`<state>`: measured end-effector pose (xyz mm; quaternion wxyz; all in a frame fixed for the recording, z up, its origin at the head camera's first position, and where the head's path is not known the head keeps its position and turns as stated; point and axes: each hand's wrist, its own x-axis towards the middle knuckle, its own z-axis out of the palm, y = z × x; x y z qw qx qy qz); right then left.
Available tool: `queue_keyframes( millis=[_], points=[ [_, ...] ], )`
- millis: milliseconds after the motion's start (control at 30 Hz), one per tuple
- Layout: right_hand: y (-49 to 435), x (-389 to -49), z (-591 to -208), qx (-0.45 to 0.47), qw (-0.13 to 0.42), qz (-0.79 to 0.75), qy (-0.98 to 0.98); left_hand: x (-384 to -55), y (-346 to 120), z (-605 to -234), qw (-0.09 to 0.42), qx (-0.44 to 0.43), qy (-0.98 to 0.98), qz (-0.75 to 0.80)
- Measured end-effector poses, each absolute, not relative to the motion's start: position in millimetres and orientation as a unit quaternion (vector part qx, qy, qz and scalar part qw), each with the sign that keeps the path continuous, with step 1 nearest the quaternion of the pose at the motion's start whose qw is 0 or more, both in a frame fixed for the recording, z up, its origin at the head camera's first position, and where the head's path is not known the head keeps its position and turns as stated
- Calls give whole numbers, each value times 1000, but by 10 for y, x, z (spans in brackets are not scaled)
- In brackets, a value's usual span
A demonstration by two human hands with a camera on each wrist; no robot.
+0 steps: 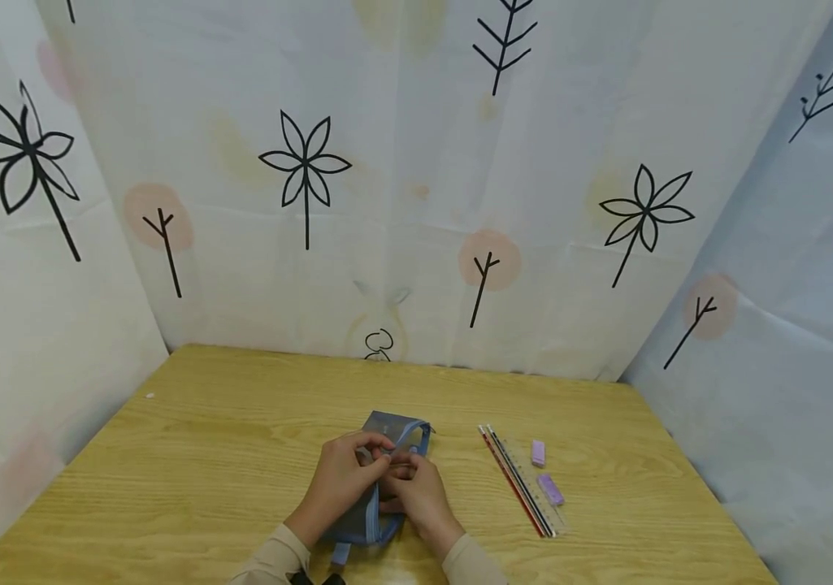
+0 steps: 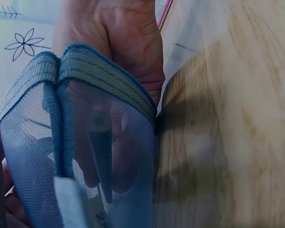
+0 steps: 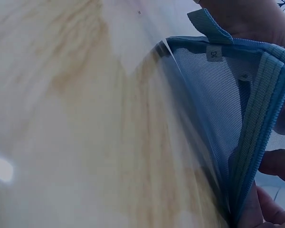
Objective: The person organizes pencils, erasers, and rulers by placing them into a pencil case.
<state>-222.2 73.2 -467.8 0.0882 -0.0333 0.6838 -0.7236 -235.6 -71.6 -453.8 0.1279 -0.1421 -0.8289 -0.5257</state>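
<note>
A blue mesh pencil case (image 1: 396,422) lies on the table under both hands, its zip undone along the opening. My left hand (image 1: 339,479) pinches the case near the opening with thumb and forefinger. From the right side, my right hand (image 1: 425,497) grips the zipped edge with bent fingers, its fingertips close to the left ones. In the left wrist view, a dark tapered thing (image 2: 100,156) shows through the mesh; its kind is unclear. The right wrist view shows the zip band (image 3: 261,123) and a fabric tab (image 3: 210,26). Some fingertips are hidden by the case.
Right of the case, several pencils (image 1: 513,481) lie side by side with a clear ruler (image 1: 546,497). Two purple erasers (image 1: 538,453) are beside them. Patterned curtains (image 1: 401,162) border the wooden table (image 1: 240,422) at its back and sides.
</note>
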Motion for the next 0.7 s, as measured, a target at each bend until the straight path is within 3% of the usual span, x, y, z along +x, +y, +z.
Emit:
queue_keyframes(
  millis=[400, 700],
  points=[
    [731, -2244, -4680, -30, 94, -706, 701, -2339, -727, -4512, 123, -135, -830, -527],
    [887, -2257, -4558, -52, 140, -716, 682, -2350, -723, -4502, 122, -136, -827, -531]
  ],
)
